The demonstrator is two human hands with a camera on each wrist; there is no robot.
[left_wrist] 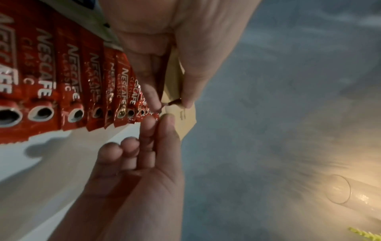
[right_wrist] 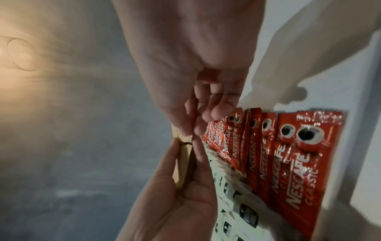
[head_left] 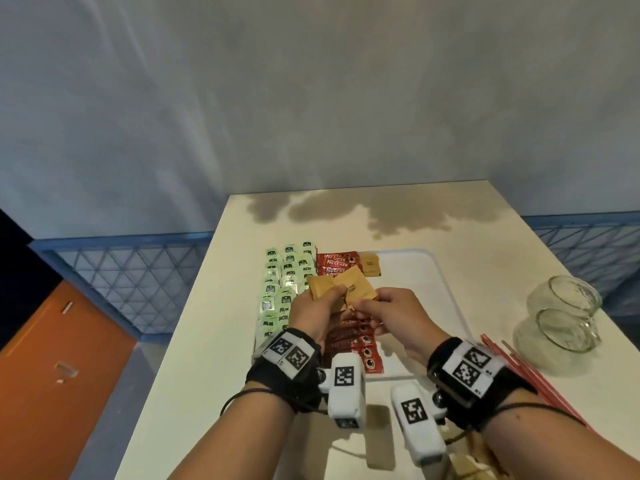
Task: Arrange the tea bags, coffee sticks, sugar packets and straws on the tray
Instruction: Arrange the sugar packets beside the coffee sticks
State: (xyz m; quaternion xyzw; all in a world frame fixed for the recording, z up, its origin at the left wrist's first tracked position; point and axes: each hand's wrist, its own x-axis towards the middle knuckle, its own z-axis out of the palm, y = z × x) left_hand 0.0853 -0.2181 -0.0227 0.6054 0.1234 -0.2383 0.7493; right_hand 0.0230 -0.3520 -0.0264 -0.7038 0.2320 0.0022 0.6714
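Both wrists are sitting at six o'clock in the head view, closest to the camera. Just past them the left hand (head_left: 313, 311) is gripping a fanned stack of brown sugar packets (head_left: 334, 289), thumb over the top and fingers curled beneath, while the right hand (head_left: 388, 311) is pinching the near right corner of the top packet between thumb and forefinger, its other fingers loosely curled. The stack is hovering above the tray (head_left: 433, 282), over the middle of the coffee sticks (head_left: 349, 341), which are running in a red column from six toward twelve o'clock. The packets' long axes are pointing roughly toward one o'clock from the fingers, so the top one would probably be sliding off that way, toward the bare white strip at three o'clock of the red column. The right hand is nearer that strip and seems the likelier one to carry the packet over. At nine o'clock of the red column the green tea bags (head_left: 280, 289) are lying in rows. At twelve o'clock a few sugar packets are already lying flat beside the far coffee sticks. Off the tray at four o'clock the straws (head_left: 512, 362) are lying on the table (head_left: 194, 358), with two glass jars (head_left: 561, 317) tipped on their sides at three o'clock.
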